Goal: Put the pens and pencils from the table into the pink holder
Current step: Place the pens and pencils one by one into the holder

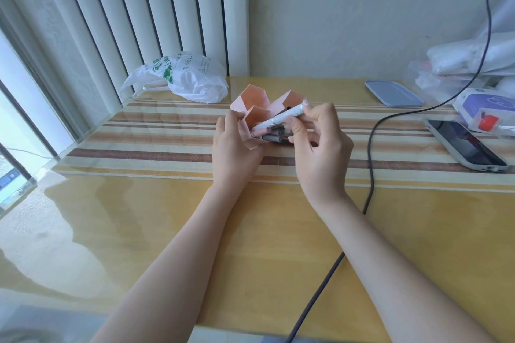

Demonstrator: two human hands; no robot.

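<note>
On the striped runner of the table (167, 231), the pink holder (252, 104) sits tilted, gripped at its near-left wall by the left hand (237, 147). Just right of the holder, the right hand (320, 153) pinches a white pen (278, 119) whose tip reaches into the holder's near compartment, above several grey pens (274, 136). Well right of the holder lies a phone (465, 145), with a dark cable (370, 147) between them
</note>
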